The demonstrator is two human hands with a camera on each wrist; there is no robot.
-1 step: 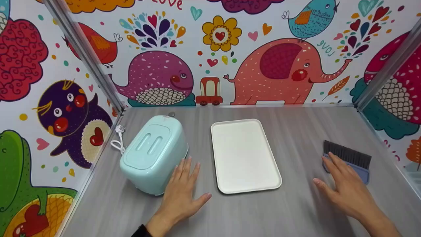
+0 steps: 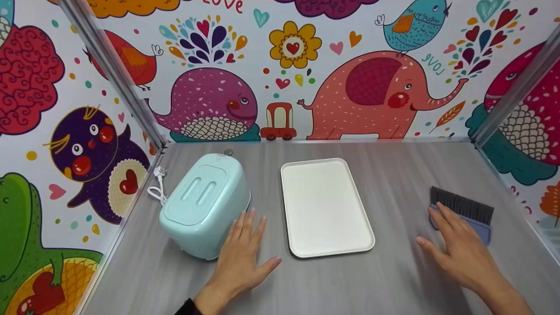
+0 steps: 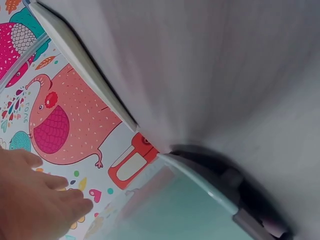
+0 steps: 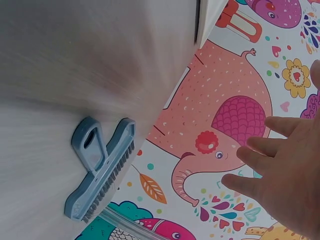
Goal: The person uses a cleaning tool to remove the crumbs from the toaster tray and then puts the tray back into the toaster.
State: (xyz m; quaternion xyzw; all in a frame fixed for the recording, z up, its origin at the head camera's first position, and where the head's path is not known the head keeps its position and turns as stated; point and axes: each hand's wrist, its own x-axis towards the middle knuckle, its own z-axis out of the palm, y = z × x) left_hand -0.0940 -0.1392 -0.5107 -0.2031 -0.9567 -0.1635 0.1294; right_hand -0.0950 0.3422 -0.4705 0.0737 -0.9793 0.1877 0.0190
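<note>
A pale mint toaster (image 2: 205,197) with two slot shapes on its lidded top stands on the left of the table. Beside its right side, my left hand (image 2: 243,256) is spread flat, palm down, fingertips overlapping the toaster's lower side in the head view. It holds nothing. On the right lies a blue brush (image 2: 481,229) with dark bristles pointing away. My right hand (image 2: 461,253) hovers above it with straight fingers, covering part of its handle in the head view. In the right wrist view, that brush (image 4: 102,172) shows a looped handle, and the hand is apart from it.
Between the hands lies a cream rectangular tray (image 2: 326,208) with a low rim. The toaster's white cord and plug (image 2: 159,173) lie by the left wall. Printed cartoon panels and metal corner posts (image 2: 516,81) enclose the grey table (image 2: 407,175) at the back and sides.
</note>
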